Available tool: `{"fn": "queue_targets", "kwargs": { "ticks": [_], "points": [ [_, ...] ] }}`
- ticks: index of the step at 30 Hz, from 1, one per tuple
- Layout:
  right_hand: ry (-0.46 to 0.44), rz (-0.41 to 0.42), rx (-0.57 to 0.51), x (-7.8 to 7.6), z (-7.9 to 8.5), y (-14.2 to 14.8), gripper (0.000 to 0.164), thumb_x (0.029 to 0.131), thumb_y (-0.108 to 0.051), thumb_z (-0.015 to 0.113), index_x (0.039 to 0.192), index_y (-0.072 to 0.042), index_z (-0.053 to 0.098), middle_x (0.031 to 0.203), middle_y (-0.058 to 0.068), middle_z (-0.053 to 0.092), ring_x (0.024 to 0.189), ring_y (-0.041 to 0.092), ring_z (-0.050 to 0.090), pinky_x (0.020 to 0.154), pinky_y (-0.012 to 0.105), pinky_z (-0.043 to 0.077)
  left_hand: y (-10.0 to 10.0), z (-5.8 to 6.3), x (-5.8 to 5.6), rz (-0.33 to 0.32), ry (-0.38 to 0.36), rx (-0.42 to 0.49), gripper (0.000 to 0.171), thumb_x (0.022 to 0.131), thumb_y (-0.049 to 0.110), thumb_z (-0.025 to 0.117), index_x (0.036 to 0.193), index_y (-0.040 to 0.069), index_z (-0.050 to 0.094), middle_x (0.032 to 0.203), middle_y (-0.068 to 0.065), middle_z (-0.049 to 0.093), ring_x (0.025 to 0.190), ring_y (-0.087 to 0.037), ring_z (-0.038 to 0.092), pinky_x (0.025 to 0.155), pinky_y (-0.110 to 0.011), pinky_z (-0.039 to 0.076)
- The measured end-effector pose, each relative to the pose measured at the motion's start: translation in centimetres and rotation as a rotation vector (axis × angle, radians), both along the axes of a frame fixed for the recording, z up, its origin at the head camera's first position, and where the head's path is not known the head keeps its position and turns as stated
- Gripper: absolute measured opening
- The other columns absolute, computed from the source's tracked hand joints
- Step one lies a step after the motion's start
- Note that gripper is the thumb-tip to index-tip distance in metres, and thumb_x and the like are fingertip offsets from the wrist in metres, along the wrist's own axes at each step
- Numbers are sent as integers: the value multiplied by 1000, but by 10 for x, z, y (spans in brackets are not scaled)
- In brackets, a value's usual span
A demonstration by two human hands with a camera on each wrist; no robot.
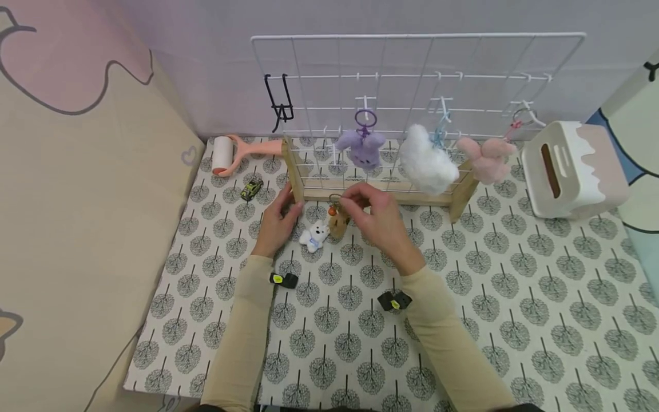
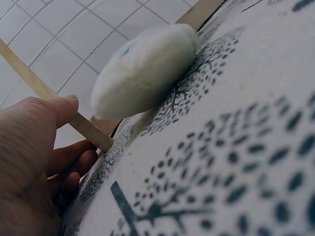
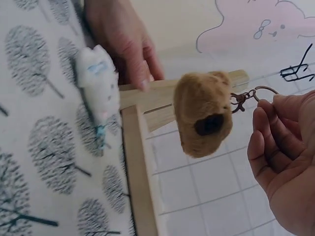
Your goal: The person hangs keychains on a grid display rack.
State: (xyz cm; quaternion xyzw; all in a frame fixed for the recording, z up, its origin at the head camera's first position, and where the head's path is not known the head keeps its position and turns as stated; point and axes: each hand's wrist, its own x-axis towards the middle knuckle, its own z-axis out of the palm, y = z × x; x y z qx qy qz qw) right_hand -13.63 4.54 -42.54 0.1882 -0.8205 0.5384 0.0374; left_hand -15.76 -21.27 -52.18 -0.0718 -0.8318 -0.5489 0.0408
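Observation:
My right hand [image 1: 378, 217] pinches the metal ring of a brown plush keychain [image 3: 199, 115] between thumb and fingertips. The brown plush, with a dark snout, dangles from its short chain in front of the rack, beside an orange bead seen in the head view. My left hand [image 1: 278, 223] holds the left wooden leg [image 2: 91, 132] of the white wire grid rack [image 1: 329, 91], thumb on one side and fingers on the other. A small white plush keychain [image 1: 314, 236] with a blue bow lies on the patterned cloth between both hands.
Purple [image 1: 362, 150], white [image 1: 427, 163] and pink [image 1: 486, 158] plush keychains hang on the rack's hooks. A black hook [image 1: 280, 109] is at upper left. A lint roller [image 1: 242, 153] and toy car [image 1: 251, 189] lie at left; a white-and-pink box [image 1: 571, 171] stands right.

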Motion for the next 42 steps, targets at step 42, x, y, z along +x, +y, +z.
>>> {"fn": "queue_targets", "kwargs": {
  "ticks": [42],
  "points": [
    [-189, -190, -237, -22, -17, -18, 11, 100, -7, 68, 105, 3, 72, 92, 17, 77, 85, 36, 74, 75, 36, 62, 5, 19, 8, -1, -13, 23, 63, 107, 8, 62, 165, 13, 38, 149, -26, 58, 117, -45, 66, 99, -54, 52]
  ]
}}
